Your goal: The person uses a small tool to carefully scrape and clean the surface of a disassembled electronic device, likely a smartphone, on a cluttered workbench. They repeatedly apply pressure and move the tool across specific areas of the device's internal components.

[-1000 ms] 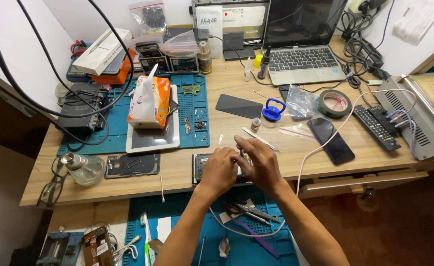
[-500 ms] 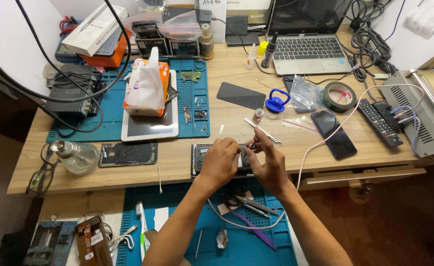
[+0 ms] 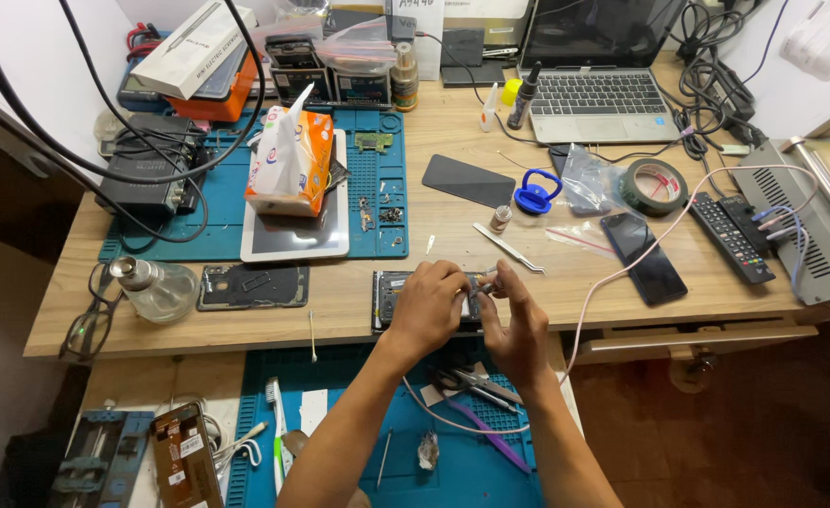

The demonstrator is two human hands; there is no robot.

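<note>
Both my hands work over an opened phone [image 3: 390, 299] that lies at the front edge of the wooden desk [image 3: 566, 273]. My left hand [image 3: 427, 309] rests on the phone's middle and pins it down. My right hand [image 3: 512, 325] is at the phone's right end, its fingertips pinched on something small that I cannot make out. Metal tweezers [image 3: 509, 248] lie just beyond my hands, beside a small bottle [image 3: 500, 218].
A tablet [image 3: 293, 221] with an orange tissue pack [image 3: 290, 162] lies on a blue mat. A black phone [image 3: 644, 256], tape roll [image 3: 653, 186], blue suction cup [image 3: 535, 196], laptop [image 3: 596, 89], glass bottle [image 3: 154, 286] and phone frame [image 3: 253, 286] surround me. Scissors [image 3: 471, 384] lie on the lower mat.
The view has shifted slightly, so the desk sits higher in frame. My hands stay together over the opened phone, with only small finger movements.
</note>
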